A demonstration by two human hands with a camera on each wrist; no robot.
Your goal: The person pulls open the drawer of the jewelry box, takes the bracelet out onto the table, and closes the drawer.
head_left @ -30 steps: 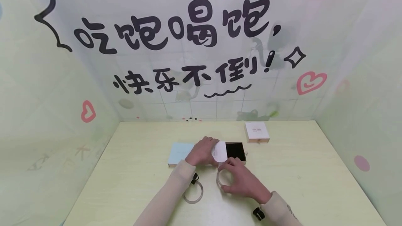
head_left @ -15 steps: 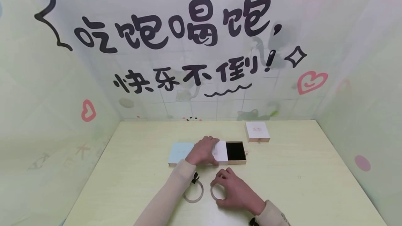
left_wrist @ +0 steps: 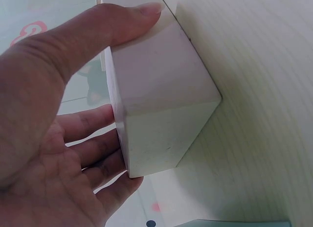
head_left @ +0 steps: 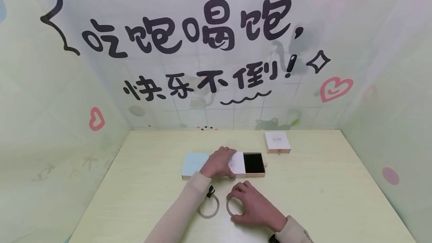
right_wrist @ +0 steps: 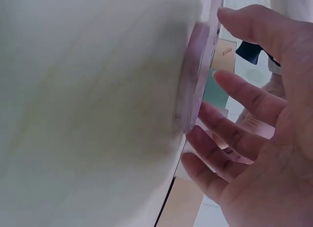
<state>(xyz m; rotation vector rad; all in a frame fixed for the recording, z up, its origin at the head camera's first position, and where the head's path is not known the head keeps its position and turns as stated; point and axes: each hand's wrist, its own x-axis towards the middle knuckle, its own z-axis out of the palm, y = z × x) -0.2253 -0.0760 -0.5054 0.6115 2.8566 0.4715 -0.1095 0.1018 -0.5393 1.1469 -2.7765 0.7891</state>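
Note:
In the head view my left hand (head_left: pixel 219 163) holds the white sleeve (head_left: pixel 238 164) of a small drawer box. Its thumb lies along the near side (left_wrist: pixel 161 75) in the left wrist view, with the fingers at another face. The box's black-lined drawer (head_left: pixel 254 163) sticks out to the right. Below it, my right hand (head_left: pixel 253 207) spans a pale bangle (head_left: pixel 228 208), forefinger at its far edge and thumb at its near edge. Up close the bangle (right_wrist: pixel 192 80) looks pinkish and translucent, low at the tabletop. A second bangle (head_left: pixel 208 217) lies beside the left forearm.
A light blue box (head_left: pixel 194 164) stands directly left of the white one. Another white box (head_left: pixel 277 141), closed, sits at the back right of the pale wooden table (head_left: pixel 320 183). Printed fabric walls (head_left: pixel 216 119) border the back and both sides.
My right hand has drawn the bangle toward the person and slightly left, away from the drawer box. During the last half second both hands have stayed in place.

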